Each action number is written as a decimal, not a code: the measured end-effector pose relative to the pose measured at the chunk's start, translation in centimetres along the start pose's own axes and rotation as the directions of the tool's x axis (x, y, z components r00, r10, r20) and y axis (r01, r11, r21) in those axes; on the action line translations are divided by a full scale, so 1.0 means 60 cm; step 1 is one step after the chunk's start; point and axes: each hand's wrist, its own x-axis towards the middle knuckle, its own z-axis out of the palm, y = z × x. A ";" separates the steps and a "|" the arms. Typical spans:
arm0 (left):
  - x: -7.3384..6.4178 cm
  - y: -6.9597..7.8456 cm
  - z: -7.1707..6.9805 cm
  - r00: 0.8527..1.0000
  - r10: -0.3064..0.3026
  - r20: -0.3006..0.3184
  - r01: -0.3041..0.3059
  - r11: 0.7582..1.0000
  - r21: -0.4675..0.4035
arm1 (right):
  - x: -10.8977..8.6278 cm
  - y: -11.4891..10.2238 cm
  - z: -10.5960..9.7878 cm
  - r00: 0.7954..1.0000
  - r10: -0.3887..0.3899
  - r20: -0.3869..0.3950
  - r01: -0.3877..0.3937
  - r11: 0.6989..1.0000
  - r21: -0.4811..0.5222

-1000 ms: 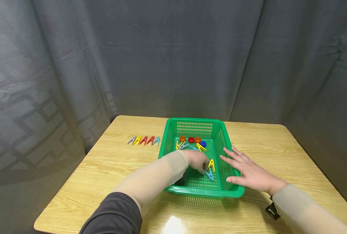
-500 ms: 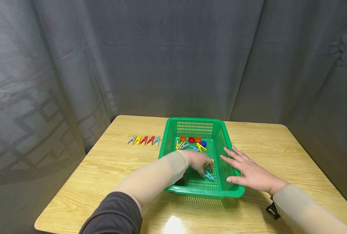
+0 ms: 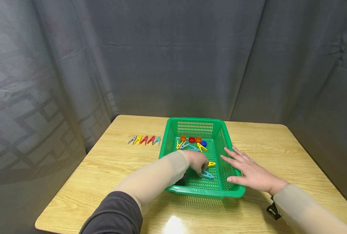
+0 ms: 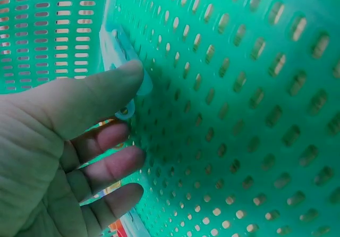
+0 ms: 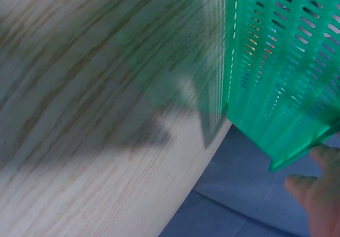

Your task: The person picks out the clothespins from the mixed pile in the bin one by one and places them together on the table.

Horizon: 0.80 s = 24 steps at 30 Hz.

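Resting right hand (image 3: pixel 247 169), fingers spread, on right rim of green basket (image 3: pixel 201 193). Our left hand (image 3: pixel 197 161) inside, thumb over light-blue clip (image 3: pixel 208 175) near basket's front-right corner; index tip hidden, we cannot tell if pinching. Yellow clip (image 3: pixel 212 164) just beyond. Caps (image 3: pixel 192 139) near far edge, loose clips (image 3: pixel 201 147) nearer. Our left forearm (image 3: pixel 155 172) hides part of left rim. Five clips (image 3: pixel 144 140) in row on desk (image 3: pixel 109 172), left of basket.

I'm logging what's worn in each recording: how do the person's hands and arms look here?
The left hand and right hand are bare. Both arms wear a light beige sleeve; a dark sleeve shows farther up the left. A small black device sits under the right wrist.
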 end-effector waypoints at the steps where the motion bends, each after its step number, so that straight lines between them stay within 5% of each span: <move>1: -0.001 0.000 0.000 1.000 -0.004 -0.002 0.004 1.000 0.003 | 0.000 0.000 0.000 1.000 0.000 0.000 0.000 1.000 0.000; 24: -0.003 0.000 -0.007 0.999 -0.028 -0.025 0.028 1.000 -0.002 | 0.001 -0.001 0.000 1.000 -0.003 -0.006 0.003 1.000 0.010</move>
